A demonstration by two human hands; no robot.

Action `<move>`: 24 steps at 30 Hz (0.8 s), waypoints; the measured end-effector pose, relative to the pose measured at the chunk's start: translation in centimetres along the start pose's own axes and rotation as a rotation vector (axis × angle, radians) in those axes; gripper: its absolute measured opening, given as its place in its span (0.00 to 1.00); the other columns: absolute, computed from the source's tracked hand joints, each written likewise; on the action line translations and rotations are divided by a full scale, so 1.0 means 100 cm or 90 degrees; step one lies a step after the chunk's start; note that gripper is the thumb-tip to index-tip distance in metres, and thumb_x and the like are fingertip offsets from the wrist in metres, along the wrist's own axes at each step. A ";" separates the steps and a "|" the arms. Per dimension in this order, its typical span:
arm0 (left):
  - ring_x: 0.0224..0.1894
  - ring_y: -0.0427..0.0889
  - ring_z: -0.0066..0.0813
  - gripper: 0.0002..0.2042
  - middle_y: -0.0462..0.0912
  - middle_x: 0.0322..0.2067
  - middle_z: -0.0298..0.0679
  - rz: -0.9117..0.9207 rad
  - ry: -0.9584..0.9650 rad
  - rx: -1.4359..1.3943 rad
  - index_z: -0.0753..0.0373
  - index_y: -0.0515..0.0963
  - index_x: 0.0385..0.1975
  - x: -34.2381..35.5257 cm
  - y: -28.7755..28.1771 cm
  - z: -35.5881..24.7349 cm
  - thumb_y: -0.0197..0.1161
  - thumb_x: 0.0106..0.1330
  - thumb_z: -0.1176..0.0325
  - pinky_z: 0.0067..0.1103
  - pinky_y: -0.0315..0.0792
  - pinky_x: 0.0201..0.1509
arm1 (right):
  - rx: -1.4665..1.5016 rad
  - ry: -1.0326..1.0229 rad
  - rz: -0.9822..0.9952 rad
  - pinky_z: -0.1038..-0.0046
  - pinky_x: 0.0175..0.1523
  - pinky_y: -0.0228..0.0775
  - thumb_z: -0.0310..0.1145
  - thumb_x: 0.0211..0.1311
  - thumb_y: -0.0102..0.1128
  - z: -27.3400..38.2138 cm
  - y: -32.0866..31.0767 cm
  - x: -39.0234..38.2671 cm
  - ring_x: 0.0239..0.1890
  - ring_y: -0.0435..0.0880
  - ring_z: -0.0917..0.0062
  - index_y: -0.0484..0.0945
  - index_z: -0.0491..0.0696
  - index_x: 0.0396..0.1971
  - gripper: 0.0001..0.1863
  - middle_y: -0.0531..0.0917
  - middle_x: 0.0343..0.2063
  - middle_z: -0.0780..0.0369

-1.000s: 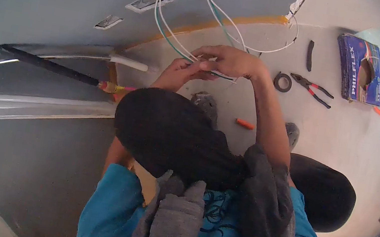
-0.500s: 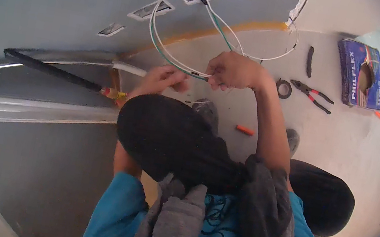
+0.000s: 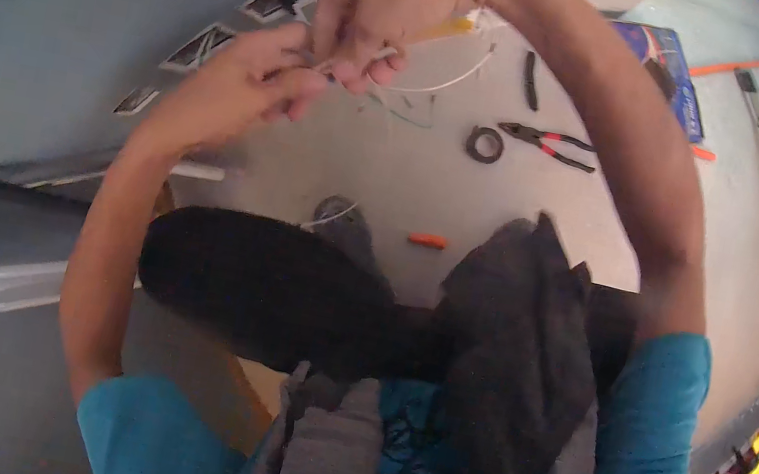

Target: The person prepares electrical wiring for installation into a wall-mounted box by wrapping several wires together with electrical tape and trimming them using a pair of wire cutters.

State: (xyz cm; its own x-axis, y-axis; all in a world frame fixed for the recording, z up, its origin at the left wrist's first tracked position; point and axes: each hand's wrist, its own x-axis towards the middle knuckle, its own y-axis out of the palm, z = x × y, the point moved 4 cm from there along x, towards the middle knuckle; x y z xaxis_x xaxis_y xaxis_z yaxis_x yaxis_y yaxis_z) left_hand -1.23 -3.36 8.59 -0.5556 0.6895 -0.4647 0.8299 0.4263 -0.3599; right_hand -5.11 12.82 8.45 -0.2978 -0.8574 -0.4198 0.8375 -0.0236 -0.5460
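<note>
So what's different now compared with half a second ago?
The left hand and right hand, apart then, have moved up and left toward the wall openings and come together; what's between them is mostly hidden. The view has shifted too. The pliers, tape roll and orange piece lie where they were.

Pale wire (image 3: 321, 67), thin, short stretch visible, pinched between fingertips of left hand (image 3: 233, 89) and right hand (image 3: 396, 1), raised close to the wall; most of it covered by fingers, end not clear. Small dark spot at the pinch, too blurred to tell. White wire (image 3: 450, 83), slim, loose, bowed in an open curve right of the fingers, above the floor. Green wire (image 3: 410, 122), thin, faint, slack, bent, just below the white curve; blurry.
</note>
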 end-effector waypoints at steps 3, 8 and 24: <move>0.27 0.71 0.15 0.11 0.77 0.26 0.26 -0.114 -0.056 0.001 0.60 0.79 0.49 -0.013 -0.012 -0.005 0.62 0.72 0.64 0.17 0.66 0.31 | 0.369 -0.008 -0.111 0.72 0.40 0.80 0.45 0.70 0.62 -0.013 -0.003 -0.040 0.33 0.86 0.73 0.81 0.40 0.49 0.22 0.87 0.31 0.57; 0.27 0.76 0.14 0.07 0.79 0.24 0.26 -0.056 -0.015 0.012 0.61 0.83 0.38 -0.002 -0.005 -0.017 0.64 0.71 0.64 0.16 0.69 0.29 | 0.523 0.127 0.150 0.69 0.40 0.83 0.44 0.68 0.60 -0.139 0.127 -0.079 0.39 0.88 0.69 0.79 0.41 0.51 0.22 0.86 0.42 0.54; 0.28 0.77 0.14 0.07 0.79 0.28 0.27 -0.059 -0.039 -0.063 0.62 0.80 0.44 0.015 0.007 0.000 0.63 0.72 0.67 0.15 0.71 0.34 | -0.394 0.082 -0.247 0.57 0.71 0.57 0.43 0.63 0.63 -0.219 0.324 -0.033 0.63 0.69 0.58 0.66 0.53 0.68 0.33 0.70 0.60 0.53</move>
State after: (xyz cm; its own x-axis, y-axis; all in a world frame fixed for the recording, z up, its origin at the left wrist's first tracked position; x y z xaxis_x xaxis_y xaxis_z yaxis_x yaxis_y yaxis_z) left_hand -1.43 -2.02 7.66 -0.6293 0.6086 -0.4832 0.7743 0.5439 -0.3234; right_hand 12.94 26.18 -23.72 -0.6027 -0.7788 -0.1740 0.2606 0.0140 -0.9654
